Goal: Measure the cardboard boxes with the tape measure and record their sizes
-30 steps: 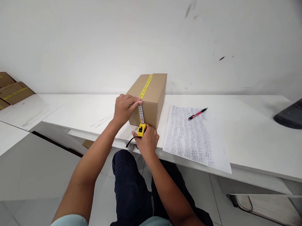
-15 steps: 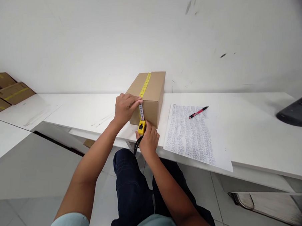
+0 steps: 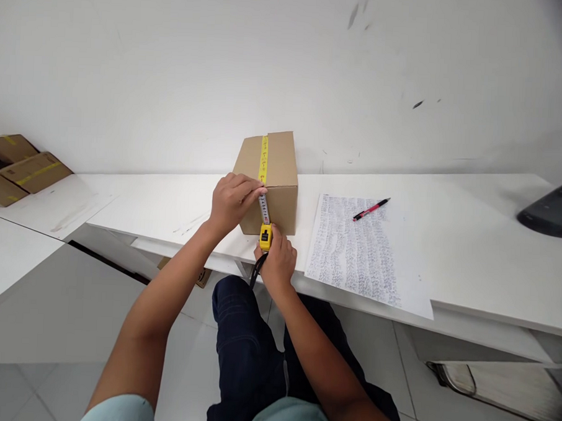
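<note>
A brown cardboard box [image 3: 278,161] sealed with yellow tape stands on the white table [image 3: 446,261] near its front edge. My left hand [image 3: 232,202] is closed, pinching the end of the measuring tape blade [image 3: 263,208] against the box's top front edge. My right hand [image 3: 279,260] is closed around the yellow tape measure case [image 3: 265,238] at the foot of the box. The blade runs straight down the box's front face. A black wrist strap hangs from the case over the table edge.
A sheet of paper [image 3: 354,251] covered in handwriting lies right of the box, with a red pen [image 3: 370,209] on its far corner. Several cardboard boxes [image 3: 17,171] sit at the far left. A dark object [image 3: 553,213] lies at the right edge.
The box has turned so its front face now faces me squarely. The tape case has settled a little lower and the strap now hangs over the table edge.
</note>
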The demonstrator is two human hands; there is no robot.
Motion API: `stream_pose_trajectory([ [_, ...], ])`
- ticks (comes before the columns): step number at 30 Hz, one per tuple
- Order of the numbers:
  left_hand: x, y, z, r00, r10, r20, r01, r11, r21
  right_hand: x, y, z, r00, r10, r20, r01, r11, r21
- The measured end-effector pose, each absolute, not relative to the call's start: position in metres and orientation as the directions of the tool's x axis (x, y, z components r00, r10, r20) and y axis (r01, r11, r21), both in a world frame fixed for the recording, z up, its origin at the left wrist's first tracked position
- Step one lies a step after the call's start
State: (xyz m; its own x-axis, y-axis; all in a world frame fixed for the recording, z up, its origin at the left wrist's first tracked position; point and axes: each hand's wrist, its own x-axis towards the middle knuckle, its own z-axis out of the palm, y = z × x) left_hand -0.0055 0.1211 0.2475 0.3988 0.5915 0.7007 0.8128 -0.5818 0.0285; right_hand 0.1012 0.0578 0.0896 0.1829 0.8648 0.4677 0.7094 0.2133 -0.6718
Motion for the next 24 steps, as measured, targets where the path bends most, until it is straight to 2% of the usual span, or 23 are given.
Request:
stream_pose_trajectory([
  [4, -0.006, 0.119, 0.250, 0.397, 0.565, 0.723, 0.803, -0.595, 0.025, 0.102, 0.057, 0.087, 0.165, 0.861, 0.481, 0.693, 0.246, -0.677],
  [9, -0.010, 0.120, 0.265, 0.317, 0.519, 0.794, 0.778, -0.621, 0.096, 0.101, 0.057, 0.086, 0.152, 0.872, 0.466, 0.686, 0.246, -0.685],
  [12, -0.012, 0.121, 0.292, 0.288, 0.490, 0.823, 0.769, -0.631, 0.107, 0.102, 0.055, 0.088, 0.146, 0.878, 0.456, 0.664, 0.255, -0.703],
  [16, -0.007, 0.119, 0.344, 0.315, 0.439, 0.842, 0.784, -0.620, 0.030, 0.106, 0.048, 0.092, 0.113, 0.889, 0.443, 0.641, 0.275, -0.716],
  [20, 0.003, 0.117, 0.378, 0.383, 0.486, 0.786, 0.796, -0.605, -0.013, 0.118, 0.036, 0.098, 0.085, 0.899, 0.429, 0.638, 0.282, -0.717],
  [24, 0.005, 0.119, 0.367, 0.428, 0.540, 0.725, 0.730, -0.679, 0.075, 0.131, 0.010, 0.101, 0.026, 0.907, 0.421, 0.547, 0.340, -0.765],
])
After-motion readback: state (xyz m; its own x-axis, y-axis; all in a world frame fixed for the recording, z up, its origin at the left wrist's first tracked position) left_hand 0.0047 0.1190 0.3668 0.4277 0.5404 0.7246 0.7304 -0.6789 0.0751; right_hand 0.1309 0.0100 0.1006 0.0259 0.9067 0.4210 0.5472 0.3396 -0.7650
